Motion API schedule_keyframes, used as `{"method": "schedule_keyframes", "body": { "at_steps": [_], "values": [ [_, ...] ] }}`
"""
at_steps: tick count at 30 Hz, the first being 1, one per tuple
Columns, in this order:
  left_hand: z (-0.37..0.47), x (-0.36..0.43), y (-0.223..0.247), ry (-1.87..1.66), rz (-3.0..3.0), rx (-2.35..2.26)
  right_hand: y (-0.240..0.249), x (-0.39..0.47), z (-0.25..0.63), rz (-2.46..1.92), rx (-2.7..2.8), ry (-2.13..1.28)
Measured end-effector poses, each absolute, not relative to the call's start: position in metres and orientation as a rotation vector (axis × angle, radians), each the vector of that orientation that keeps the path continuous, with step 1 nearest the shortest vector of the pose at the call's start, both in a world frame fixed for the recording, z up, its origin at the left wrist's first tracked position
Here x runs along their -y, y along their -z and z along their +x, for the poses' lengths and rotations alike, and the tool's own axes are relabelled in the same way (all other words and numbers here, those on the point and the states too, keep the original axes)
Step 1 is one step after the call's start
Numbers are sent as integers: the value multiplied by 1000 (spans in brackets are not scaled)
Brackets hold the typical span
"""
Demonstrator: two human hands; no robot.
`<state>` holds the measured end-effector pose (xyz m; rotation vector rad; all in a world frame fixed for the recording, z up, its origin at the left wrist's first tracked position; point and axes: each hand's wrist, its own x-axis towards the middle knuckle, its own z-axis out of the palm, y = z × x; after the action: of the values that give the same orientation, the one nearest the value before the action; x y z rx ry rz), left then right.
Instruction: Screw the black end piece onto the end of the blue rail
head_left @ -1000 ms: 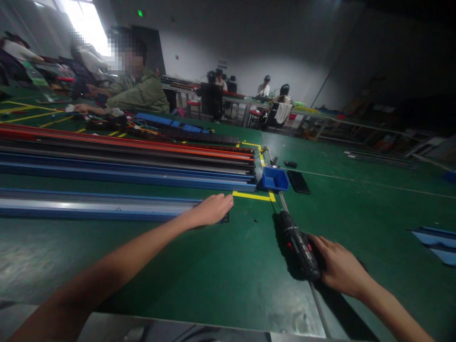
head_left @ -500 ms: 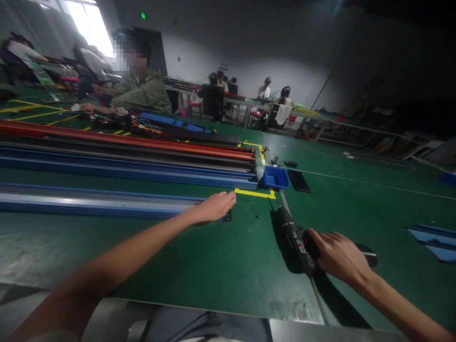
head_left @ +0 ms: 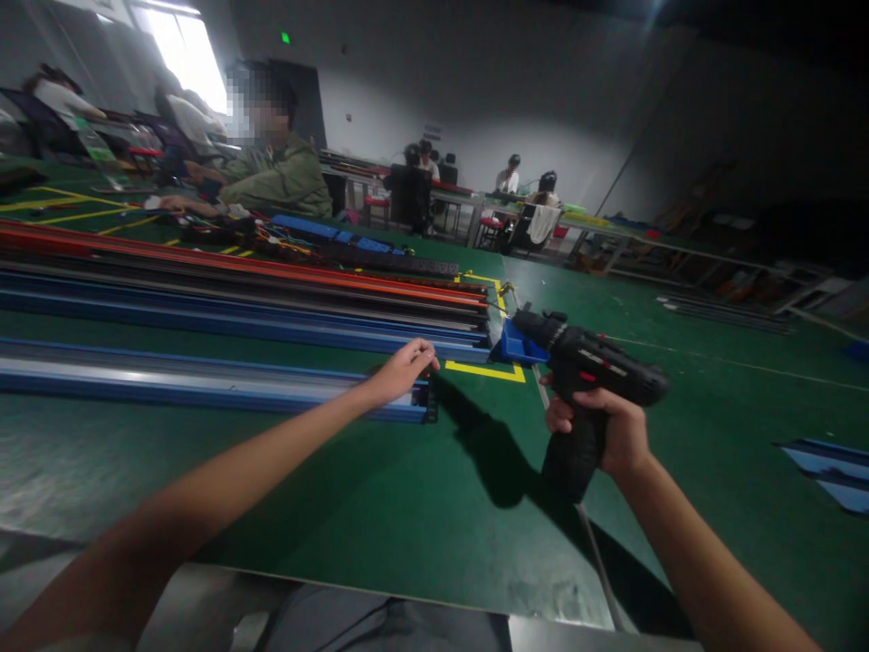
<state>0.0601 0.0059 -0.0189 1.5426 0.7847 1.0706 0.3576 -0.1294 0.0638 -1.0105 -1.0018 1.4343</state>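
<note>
My right hand [head_left: 621, 430] grips a black cordless drill [head_left: 604, 362] by its handle, raised above the table with its bit toward the left. At the right end of a long blue channel with a silvery inside [head_left: 204, 380], my left hand [head_left: 407, 367] is closed, thumb and fingers pinched together. Whatever it pinches is too small to make out. A dark end piece [head_left: 432, 406] shows just below those fingers. Behind the drill's front, a small blue bin [head_left: 517, 346] is partly covered.
More blue channels [head_left: 272, 330] and orange strips [head_left: 272, 269] lie farther back. Loose wires and a black power strip [head_left: 421, 264] are beyond them, near a seated co-worker [head_left: 285, 177]. Yellow tape [head_left: 485, 370] marks the green table [head_left: 380, 507]. Blue pieces [head_left: 828, 471] lie at right.
My right hand has lifted the drill off the table and turned it leftward. My left hand has shifted slightly up and left, its fingers now pinched above the channel's end.
</note>
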Motion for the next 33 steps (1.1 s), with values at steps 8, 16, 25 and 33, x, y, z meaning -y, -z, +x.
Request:
{"method": "schedule_keyframes", "body": {
  "at_steps": [8, 16, 25, 33],
  "values": [
    [63, -11, 21, -1148, 1381, -842, 4, 86, 369, -803, 562, -1942],
    [59, -13, 24, -1163, 1431, -905, 24, 91, 382, -729, 697, -1946],
    [60, -15, 25, -1164, 1359, -911, 36, 97, 390, -847, 760, -2070],
    [58, -15, 26, -1164, 1304, -906, 43, 93, 386, -620, 694, -2177]
  ]
}}
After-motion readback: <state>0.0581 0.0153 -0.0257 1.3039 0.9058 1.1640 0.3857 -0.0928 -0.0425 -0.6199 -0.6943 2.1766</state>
